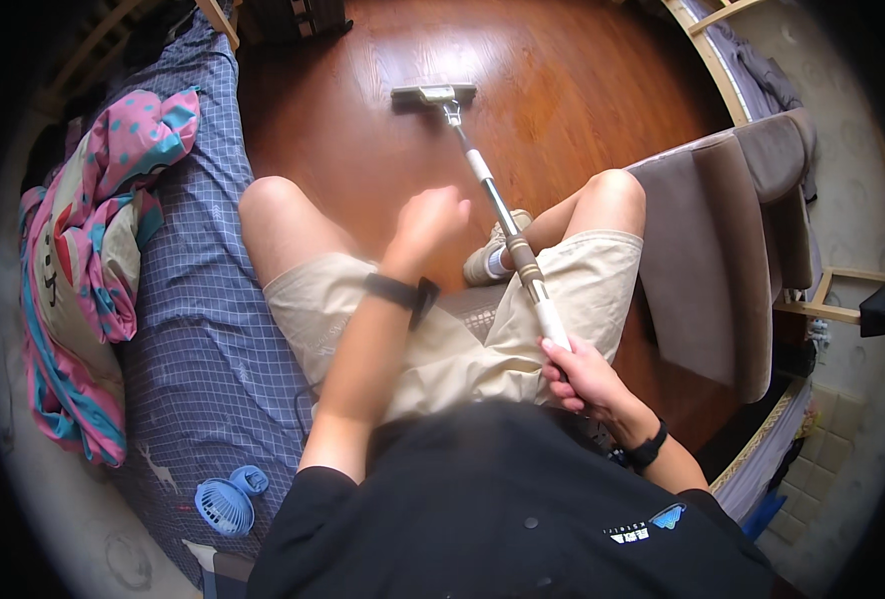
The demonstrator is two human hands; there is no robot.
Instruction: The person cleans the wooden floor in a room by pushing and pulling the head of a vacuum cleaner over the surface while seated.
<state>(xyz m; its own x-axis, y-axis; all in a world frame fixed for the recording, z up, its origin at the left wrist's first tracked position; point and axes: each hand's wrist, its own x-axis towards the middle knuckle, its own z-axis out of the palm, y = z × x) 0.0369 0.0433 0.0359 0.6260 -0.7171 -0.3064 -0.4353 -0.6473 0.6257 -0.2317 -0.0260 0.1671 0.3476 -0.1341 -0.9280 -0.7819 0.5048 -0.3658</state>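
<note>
A long-handled mop (503, 215) with a silver and white pole slants across the view, its flat grey-and-white head (435, 94) resting on the wooden floor ahead. My right hand (582, 377) is wrapped around the white end of the pole, close to my right thigh. My left hand (430, 222) hovers over the gap between my knees, left of the pole and apart from it. Its fingers look curled in, slightly blurred, with nothing seen in them. A dark band circles each wrist.
On the left runs a bed with a blue checked sheet (198, 299), holding a crumpled pink and blue blanket (93, 260) and a small blue fan (229, 501). A grey-brown padded chair (707, 260) stands at the right. Reddish-brown wooden floor (582, 90) stretches ahead.
</note>
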